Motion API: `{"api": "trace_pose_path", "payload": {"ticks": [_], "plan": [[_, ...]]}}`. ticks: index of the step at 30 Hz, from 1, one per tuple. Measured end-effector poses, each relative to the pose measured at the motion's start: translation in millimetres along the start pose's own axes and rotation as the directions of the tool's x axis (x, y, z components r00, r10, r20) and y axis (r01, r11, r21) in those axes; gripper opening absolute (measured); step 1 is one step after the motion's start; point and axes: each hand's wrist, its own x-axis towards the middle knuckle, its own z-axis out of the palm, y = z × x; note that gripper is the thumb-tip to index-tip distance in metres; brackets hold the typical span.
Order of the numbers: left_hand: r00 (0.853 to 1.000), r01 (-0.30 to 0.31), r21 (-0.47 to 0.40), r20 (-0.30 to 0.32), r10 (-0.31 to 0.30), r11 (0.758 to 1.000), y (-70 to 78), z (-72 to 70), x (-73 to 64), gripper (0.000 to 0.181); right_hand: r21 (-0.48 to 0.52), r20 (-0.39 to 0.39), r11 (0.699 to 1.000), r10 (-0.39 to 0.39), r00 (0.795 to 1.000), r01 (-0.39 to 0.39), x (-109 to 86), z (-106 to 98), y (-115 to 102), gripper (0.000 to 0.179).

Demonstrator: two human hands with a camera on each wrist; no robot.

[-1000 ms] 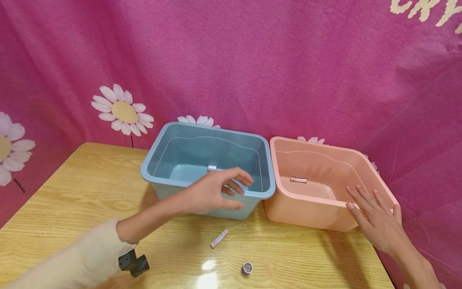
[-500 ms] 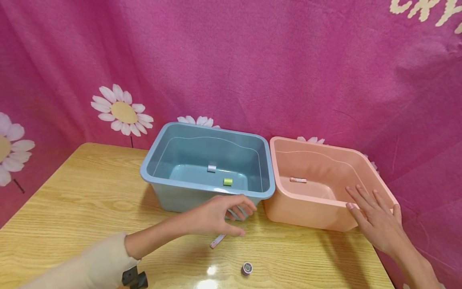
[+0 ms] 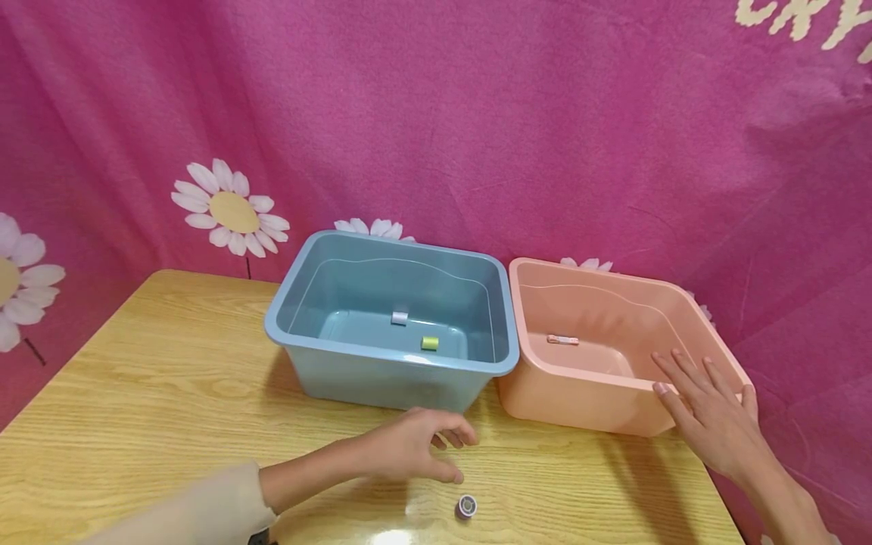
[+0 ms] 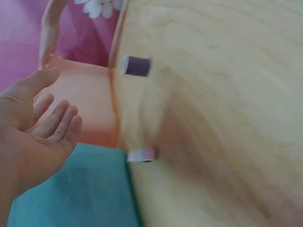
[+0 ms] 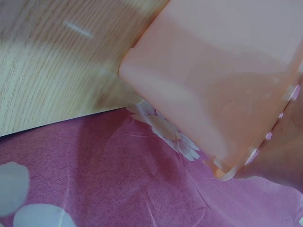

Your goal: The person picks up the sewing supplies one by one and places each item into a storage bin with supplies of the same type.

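My left hand (image 3: 415, 446) hovers over the table in front of the blue bin (image 3: 381, 378), fingers relaxed and nothing between them. A dark thread spool (image 3: 466, 506) stands on the table just nearer to me than its thumb. The left wrist view shows this spool (image 4: 136, 66) and a small pink-and-white strip (image 4: 142, 155) on the table; the left hand hides that strip in the head view. My right hand (image 3: 722, 424) rests on the near right rim of the pink bin (image 3: 579, 401), its fingers spread and reaching over the edge.
Inside the blue bin lie a white spool (image 3: 400, 318) and a yellow-green spool (image 3: 430, 343). A similar pink-and-white strip (image 3: 563, 340) lies in the pink bin. The bins stand side by side against a magenta curtain (image 3: 409, 113) at the back of the wooden table (image 3: 170, 378).
My left hand has drawn back from over the blue bin towards me and down to the table, now covering the strip in the head view. The right hand has stayed put.
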Motion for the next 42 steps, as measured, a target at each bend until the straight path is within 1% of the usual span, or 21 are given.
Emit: {"api": "trace_pose_path", "payload": {"ticks": [5,10,16,20,23,27,29,32,37,42], "plan": [[0.999,0.017,-0.055,0.031,-0.016,0.998,-13.9,13.2,-0.7,0.035,0.006,0.005,1.0,0.005,1.0,-0.005,-0.2,-0.2,0.2,0.053],[0.997,0.036,-0.086,0.065,-0.031,0.996,-22.9,25.1,-0.6,0.037,0.003,0.0,1.0,0.006,1.0,-0.006,-0.1,0.4,0.1,0.053],[0.994,0.018,-0.127,0.107,-0.004,0.992,-32.2,37.5,0.1,0.037,0.001,-0.014,1.0,0.0,1.0,0.0,-0.1,1.5,-0.4,0.052],[0.992,0.031,-0.148,0.123,-0.012,0.988,-36.9,43.0,0.5,0.035,0.001,-0.015,1.0,0.0,1.0,0.0,0.0,1.7,-0.7,0.052],[0.993,0.034,-0.115,0.119,-0.02,0.993,-37.8,45.4,0.6,0.034,0.005,-0.011,1.0,0.002,1.0,-0.002,-0.2,1.1,-0.8,0.052],[0.995,0.014,0.011,0.101,-0.015,1.0,-37.9,47.3,0.4,0.032,0.006,-0.012,1.0,0.0,1.0,0.001,-0.5,0.7,-0.6,0.052],[0.995,0.004,0.052,0.099,-0.01,0.999,-38.4,47.6,0.4,0.032,0.004,-0.012,1.0,-0.002,1.0,0.002,-0.4,0.3,-0.6,0.053],[0.995,-0.023,0.082,0.101,0.015,0.996,-40.1,47.9,0.7,0.03,0.0,-0.011,1.0,-0.002,1.0,0.002,-0.2,0.0,-0.4,0.053],[0.99,-0.101,0.123,0.112,0.087,0.987,-43.4,48.9,0.9,0.023,-0.004,-0.012,1.0,0.0,1.0,0.0,-0.3,0.2,0.2,0.053],[0.989,-0.111,0.126,0.109,0.098,0.986,-43.8,49.1,0.9,0.02,-0.002,-0.013,1.0,-0.002,1.0,0.002,-0.3,0.1,0.3,0.053]]}}
